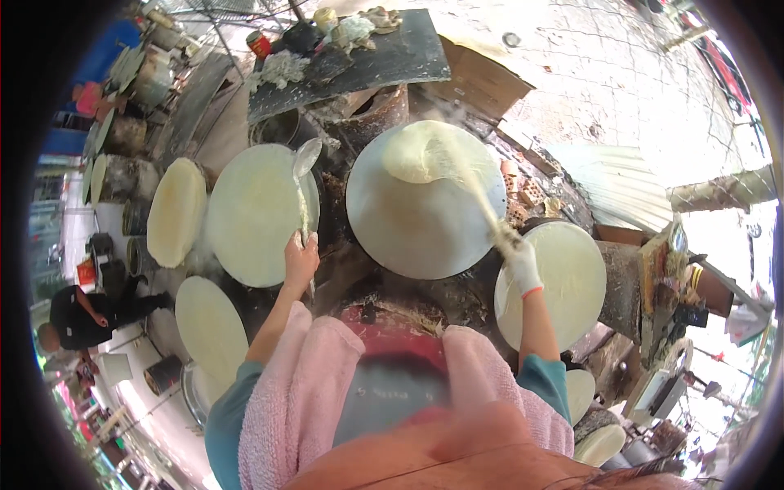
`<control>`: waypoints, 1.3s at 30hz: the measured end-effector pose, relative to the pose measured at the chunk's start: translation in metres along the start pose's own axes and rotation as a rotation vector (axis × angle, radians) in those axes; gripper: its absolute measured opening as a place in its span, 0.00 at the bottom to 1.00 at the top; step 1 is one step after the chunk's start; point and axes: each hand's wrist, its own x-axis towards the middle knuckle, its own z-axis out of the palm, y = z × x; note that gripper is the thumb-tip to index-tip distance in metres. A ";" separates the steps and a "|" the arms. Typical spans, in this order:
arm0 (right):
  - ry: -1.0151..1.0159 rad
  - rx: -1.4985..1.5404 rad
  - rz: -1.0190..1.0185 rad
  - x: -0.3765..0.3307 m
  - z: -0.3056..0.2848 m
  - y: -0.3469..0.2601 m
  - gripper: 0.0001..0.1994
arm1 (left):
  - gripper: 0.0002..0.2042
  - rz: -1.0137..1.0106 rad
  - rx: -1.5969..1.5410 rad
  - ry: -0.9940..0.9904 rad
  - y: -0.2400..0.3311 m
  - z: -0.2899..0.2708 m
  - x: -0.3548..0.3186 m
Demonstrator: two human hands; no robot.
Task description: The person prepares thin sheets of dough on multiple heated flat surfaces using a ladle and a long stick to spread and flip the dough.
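Observation:
My bare left hand (300,260) is closed around the handle of a long metal ladle (305,159), whose bowl points away from me over the right edge of a round pan covered by a pale batter sheet (257,220). My right hand (521,265), in a white glove with an orange cuff, grips a long batter-coated stick (478,192). The stick's far end, blurred, reaches a patch of wet yellowish batter (408,155) at the far part of the round grey griddle (425,237). Beneath and beside my right hand lies another pale round sheet (563,286).
A dark board (351,77) holding a red can (259,44) and rags stands beyond the griddle. More pale rounds (175,212) are at the left. Bricks (531,192) and corrugated sheeting (608,175) lie at the right. Another person (77,318) is at far left.

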 end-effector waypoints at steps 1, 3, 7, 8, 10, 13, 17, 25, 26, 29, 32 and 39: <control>0.041 -0.046 0.065 0.015 -0.008 -0.010 0.18 | 0.06 -0.006 0.001 0.013 0.002 0.003 -0.003; 0.008 -0.285 0.150 0.021 0.006 -0.038 0.16 | 0.06 -0.033 -0.009 -0.005 0.001 0.004 -0.008; -0.301 -0.126 0.277 0.017 0.029 -0.005 0.16 | 0.06 -0.040 -0.045 -0.004 -0.007 0.002 -0.019; -0.310 -0.189 0.224 0.016 0.025 -0.004 0.16 | 0.07 -0.039 -0.021 -0.003 -0.005 0.001 -0.022; -0.282 -0.197 0.127 0.026 0.007 -0.003 0.16 | 0.07 -0.048 -0.019 0.005 -0.009 -0.002 -0.024; -0.116 -0.236 0.046 0.068 -0.017 -0.008 0.15 | 0.08 -0.045 0.010 0.000 -0.014 -0.003 -0.025; -0.402 -0.451 0.313 0.046 0.011 -0.048 0.14 | 0.09 -0.102 0.073 0.026 -0.021 -0.007 -0.036; -0.283 -0.129 0.061 0.080 -0.013 -0.026 0.15 | 0.13 0.069 0.381 0.091 -0.049 -0.013 -0.028; -0.354 -0.333 0.083 0.085 -0.008 -0.036 0.14 | 0.13 0.058 0.421 0.087 -0.046 -0.012 -0.026; -0.576 -0.593 0.148 0.071 0.005 -0.046 0.15 | 0.13 0.261 0.587 0.172 -0.047 -0.003 -0.018; -0.595 -0.443 0.148 0.052 -0.009 -0.022 0.17 | 0.15 0.202 0.625 0.098 -0.045 0.003 -0.007; -0.406 -0.490 -0.080 0.098 -0.018 -0.012 0.18 | 0.11 0.327 0.921 -0.034 -0.031 0.023 0.004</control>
